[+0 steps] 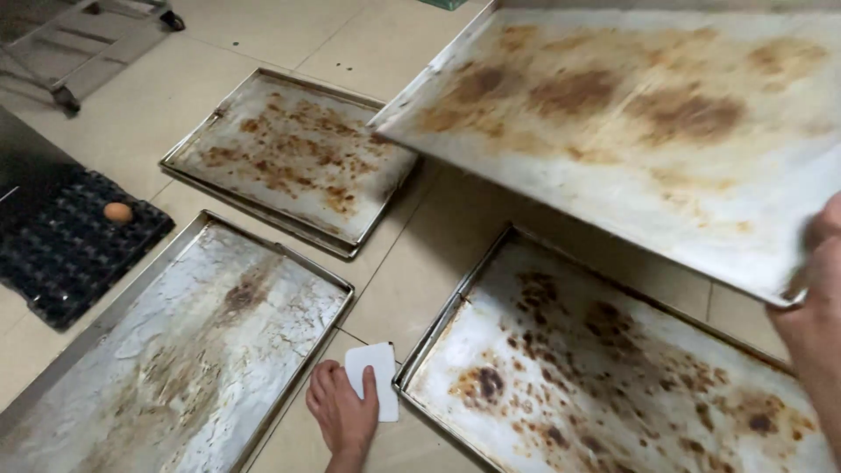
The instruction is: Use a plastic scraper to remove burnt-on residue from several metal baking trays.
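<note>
My right hand [816, 298] grips the near edge of a large stained metal baking tray [631, 131], holding it tilted in the air at the upper right. Low in the middle, my left hand [342, 407] rests on the tiled floor, its thumb and fingers on a small white plastic scraper [375, 372]. The scraper lies between two trays on the floor: a floury, scraped tray [184, 350] at the lower left and a brown-spotted tray [604, 385] at the lower right, beneath the raised one.
A third stained tray [289, 158] lies on the floor further back. At the left a dark egg carton [70, 250] holds a single brown egg [117, 212]. A metal rack's legs and wheels [88, 35] stand at the top left.
</note>
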